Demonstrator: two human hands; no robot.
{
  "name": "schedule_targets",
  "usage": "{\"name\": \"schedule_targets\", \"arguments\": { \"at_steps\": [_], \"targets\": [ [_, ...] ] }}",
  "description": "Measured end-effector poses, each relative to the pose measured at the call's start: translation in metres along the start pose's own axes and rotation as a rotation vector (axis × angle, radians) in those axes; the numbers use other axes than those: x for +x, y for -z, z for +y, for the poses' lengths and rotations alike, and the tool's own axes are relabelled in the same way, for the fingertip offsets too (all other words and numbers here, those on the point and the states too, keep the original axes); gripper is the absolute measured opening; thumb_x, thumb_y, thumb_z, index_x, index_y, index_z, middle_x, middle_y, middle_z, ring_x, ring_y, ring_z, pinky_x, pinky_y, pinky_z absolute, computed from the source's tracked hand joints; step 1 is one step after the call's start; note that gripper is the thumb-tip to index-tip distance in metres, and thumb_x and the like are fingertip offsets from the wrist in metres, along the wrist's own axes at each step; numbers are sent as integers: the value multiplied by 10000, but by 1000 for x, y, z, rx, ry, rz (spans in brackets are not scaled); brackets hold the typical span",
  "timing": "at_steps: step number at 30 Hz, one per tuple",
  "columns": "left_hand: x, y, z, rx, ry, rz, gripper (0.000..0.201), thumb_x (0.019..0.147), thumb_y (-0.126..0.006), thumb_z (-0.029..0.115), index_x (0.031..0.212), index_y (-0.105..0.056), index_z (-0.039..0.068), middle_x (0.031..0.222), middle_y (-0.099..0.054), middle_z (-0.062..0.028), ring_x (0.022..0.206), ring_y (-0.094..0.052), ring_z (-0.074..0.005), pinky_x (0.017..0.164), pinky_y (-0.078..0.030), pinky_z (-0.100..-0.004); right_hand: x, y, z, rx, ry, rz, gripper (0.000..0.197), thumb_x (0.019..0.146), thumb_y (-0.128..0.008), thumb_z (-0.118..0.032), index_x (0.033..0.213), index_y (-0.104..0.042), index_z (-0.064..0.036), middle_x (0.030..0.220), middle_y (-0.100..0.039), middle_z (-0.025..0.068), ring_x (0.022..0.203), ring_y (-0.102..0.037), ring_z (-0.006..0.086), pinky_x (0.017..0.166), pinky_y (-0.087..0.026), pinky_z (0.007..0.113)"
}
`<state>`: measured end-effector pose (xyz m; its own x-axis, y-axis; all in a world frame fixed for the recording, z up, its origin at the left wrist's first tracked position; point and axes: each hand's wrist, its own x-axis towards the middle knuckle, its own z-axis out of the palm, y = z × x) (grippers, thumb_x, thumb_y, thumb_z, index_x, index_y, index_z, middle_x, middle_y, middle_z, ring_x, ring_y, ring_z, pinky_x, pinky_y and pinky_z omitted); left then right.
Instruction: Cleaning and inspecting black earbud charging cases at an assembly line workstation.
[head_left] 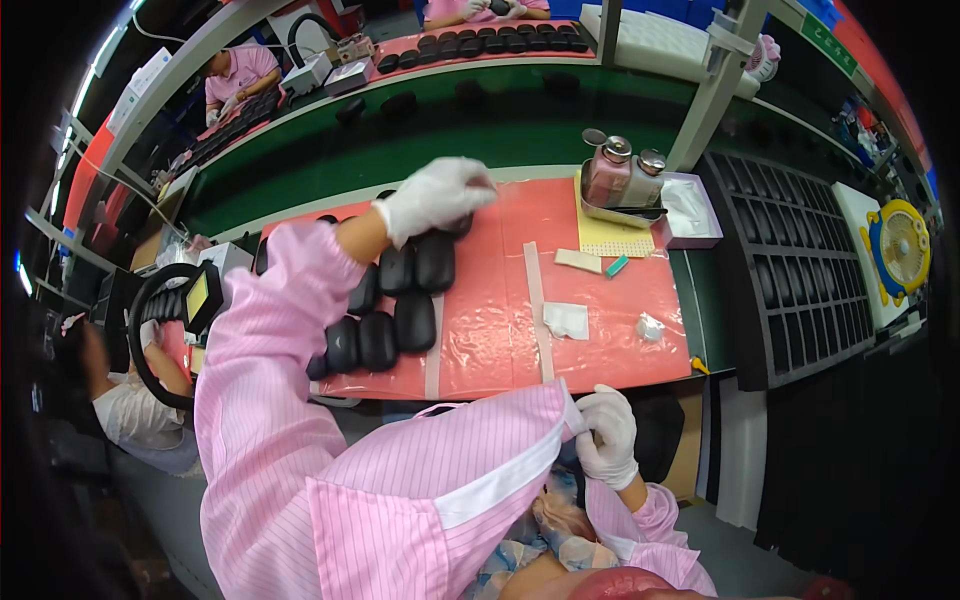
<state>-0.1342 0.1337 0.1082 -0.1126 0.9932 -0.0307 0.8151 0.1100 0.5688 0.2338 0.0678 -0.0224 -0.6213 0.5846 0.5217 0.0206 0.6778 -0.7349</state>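
Observation:
My left hand (430, 200), in a white glove, reaches over the back row of black rounded cases (434, 262) on the pink mat (490, 320). Its fingers are loosely bent and apart, and I see nothing held in them. The palm side is hidden, so I cannot tell whether it touches the case beneath. Close to my body, my right hand (607, 437), also gloved, pinches the front edge of my pink striped jacket (490, 440) with its white trim. The jacket's flap is pulled out over the mat's near edge.
Pump bottles (625, 170) stand in a tray on yellow paper at the back right, beside a box of white sheets (688, 210). A white packet (567, 321) lies mid-mat. A black slotted tray (790, 260) and a yellow-blue fan (900, 250) are farther right. Co-workers sit beyond.

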Motion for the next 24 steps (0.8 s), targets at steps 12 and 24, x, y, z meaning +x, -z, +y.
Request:
{"name": "schedule_targets", "arguments": {
  "at_steps": [12, 24],
  "targets": [
    [274, 13, -170, 713, 667, 309, 810, 798, -384, 808, 1128, -703, 140, 1204, -635, -76, 1219, -530, -278, 892, -427, -468, 40, -38, 41, -198, -9, 418, 53, 676, -581, -54, 728, -575, -63, 738, -628, 91, 707, -581, 281, 741, -478, 425],
    [212, 134, -369, 714, 295, 333, 788, 686, -626, 715, 1162, -680, 89, 1209, -605, -226, 1213, -521, -348, 1025, -409, -395, 45, -35, 51, -380, 6, 248, 175, 790, -619, -226, 791, -591, -54, 730, -596, 97, 657, -558, 265, 605, -418, 384]
  ]
}}
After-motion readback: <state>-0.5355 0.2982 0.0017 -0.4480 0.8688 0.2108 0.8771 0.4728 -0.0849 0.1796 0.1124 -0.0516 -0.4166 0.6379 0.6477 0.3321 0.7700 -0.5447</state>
